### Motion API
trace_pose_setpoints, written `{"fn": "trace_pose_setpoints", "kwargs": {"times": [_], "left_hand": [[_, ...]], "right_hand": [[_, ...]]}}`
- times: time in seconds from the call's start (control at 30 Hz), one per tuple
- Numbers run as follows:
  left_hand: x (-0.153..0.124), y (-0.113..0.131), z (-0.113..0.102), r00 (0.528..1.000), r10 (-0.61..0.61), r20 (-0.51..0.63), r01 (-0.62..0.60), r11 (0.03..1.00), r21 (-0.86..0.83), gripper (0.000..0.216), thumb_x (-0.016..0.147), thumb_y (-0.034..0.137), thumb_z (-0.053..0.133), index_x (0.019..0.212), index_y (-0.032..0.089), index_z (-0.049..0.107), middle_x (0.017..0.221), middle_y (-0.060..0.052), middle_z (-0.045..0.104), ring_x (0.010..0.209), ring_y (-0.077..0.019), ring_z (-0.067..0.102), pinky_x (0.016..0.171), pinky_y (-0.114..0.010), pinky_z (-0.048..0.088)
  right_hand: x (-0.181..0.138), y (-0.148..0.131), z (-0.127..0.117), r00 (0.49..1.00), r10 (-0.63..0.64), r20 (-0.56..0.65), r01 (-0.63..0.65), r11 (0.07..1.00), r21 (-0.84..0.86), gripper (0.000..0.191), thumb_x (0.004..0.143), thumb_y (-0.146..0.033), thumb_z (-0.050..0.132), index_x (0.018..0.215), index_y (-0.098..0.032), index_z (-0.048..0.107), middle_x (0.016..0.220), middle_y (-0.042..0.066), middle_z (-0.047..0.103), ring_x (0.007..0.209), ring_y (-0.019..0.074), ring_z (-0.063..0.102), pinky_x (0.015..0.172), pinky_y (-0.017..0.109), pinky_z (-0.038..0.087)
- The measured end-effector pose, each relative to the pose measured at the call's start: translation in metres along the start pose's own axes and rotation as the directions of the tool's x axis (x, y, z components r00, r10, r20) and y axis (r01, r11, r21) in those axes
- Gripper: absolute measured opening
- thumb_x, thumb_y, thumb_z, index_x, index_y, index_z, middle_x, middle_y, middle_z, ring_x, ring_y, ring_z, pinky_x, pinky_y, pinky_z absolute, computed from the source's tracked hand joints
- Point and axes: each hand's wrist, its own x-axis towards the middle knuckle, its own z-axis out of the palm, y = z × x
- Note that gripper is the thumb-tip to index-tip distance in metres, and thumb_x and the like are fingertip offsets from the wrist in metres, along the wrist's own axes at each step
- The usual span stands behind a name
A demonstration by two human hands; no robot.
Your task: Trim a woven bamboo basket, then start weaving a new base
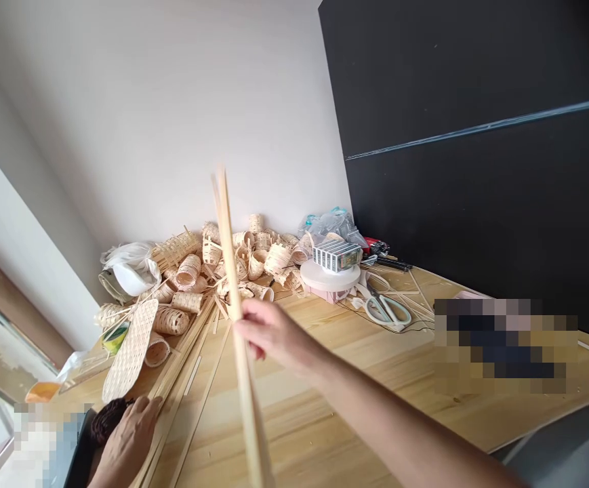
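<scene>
Bamboo strips (226, 237) upright in closed right hand (274, 335), lower centre; left hand (129, 440) half open, hold unclear; careless swing could strike basket pile (188, 270).

No legible text. Printed box (337, 255) on white turntable (325, 279): small markings on its face, too small to read.

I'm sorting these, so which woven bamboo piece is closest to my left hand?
The long, flat oval mat, its lower tip just above your left hand. The others, like the curled tube beside it, are rounded and sit farther away.
</scene>
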Motion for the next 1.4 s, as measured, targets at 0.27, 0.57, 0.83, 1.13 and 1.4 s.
{"fn": "trace_pose_setpoints", "kwargs": {"times": [0.27, 0.57, 0.83, 1.13, 1.4], "left_hand": [[0.006, 0.057, -0.045, 0.985, -0.020, 0.170, 0.141, 0.657, -0.740, 0.031, 0.074, 0.043, 0.054, 0.095, 0.022, 0.062, 0.086, -0.004, 0.065, 0.076, -0.0199, 0.060, 0.065, -0.027, 0.049], [0.032, 0.208, -0.075, 0.811, 0.450, 0.374, 0.421, -0.005, -0.907, 0.040, 0.070, 0.036, 0.067, 0.103, 0.017, 0.055, 0.085, -0.006, 0.059, 0.075, -0.0159, 0.058, 0.067, -0.028, 0.048], [0.066, 0.269, -0.044, 0.861, 0.310, 0.404, 0.485, -0.255, -0.837, 0.040, 0.054, 0.041, 0.077, 0.075, 0.011, 0.061, 0.061, 0.001, 0.054, 0.050, -0.0061, 0.051, 0.046, -0.018, 0.046], [0.058, 0.260, -0.034, 0.814, 0.310, 0.491, 0.568, -0.249, -0.785, 0.042, 0.055, 0.036, 0.078, 0.086, 0.011, 0.066, 0.061, 0.001, 0.056, 0.049, -0.0051, 0.052, 0.051, -0.016, 0.047], [0.049, 0.256, -0.024, 0.800, 0.334, 0.498, 0.585, -0.249, -0.772, 0.030, 0.067, 0.034, 0.071, 0.083, 0.011, 0.059, 0.066, -0.004, 0.062, 0.058, -0.0100, 0.059, 0.052, -0.017, 0.047]], "right_hand": [[-0.070, 0.006, -0.095, 0.966, 0.197, -0.168, -0.247, 0.898, -0.366, 0.018, 0.076, -0.029, 0.048, 0.063, -0.019, 0.042, 0.054, -0.007, 0.036, 0.048, 0.0075, 0.035, 0.043, 0.020, 0.027], [-0.110, 0.030, -0.103, 0.895, 0.445, 0.030, -0.376, 0.788, -0.488, 0.014, 0.075, -0.020, 0.044, 0.062, -0.018, 0.038, 0.056, -0.007, 0.031, 0.053, 0.0076, 0.028, 0.046, 0.020, 0.021], [-0.101, 0.045, -0.090, 0.870, 0.488, 0.062, -0.409, 0.787, -0.463, 0.006, 0.071, -0.018, 0.042, 0.065, -0.018, 0.041, 0.056, -0.007, 0.036, 0.052, 0.0078, 0.029, 0.047, 0.021, 0.022], [-0.125, 0.064, -0.076, 0.888, 0.460, -0.022, -0.459, 0.880, -0.126, 0.028, 0.078, -0.043, 0.045, 0.067, -0.019, 0.039, 0.060, -0.004, 0.044, 0.057, 0.0104, 0.042, 0.055, 0.023, 0.034], [-0.142, 0.084, -0.059, 0.836, 0.519, -0.180, -0.531, 0.847, -0.024, 0.042, 0.076, -0.062, 0.040, 0.069, -0.020, 0.037, 0.057, -0.006, 0.046, 0.048, 0.0079, 0.042, 0.047, 0.020, 0.033]]}}
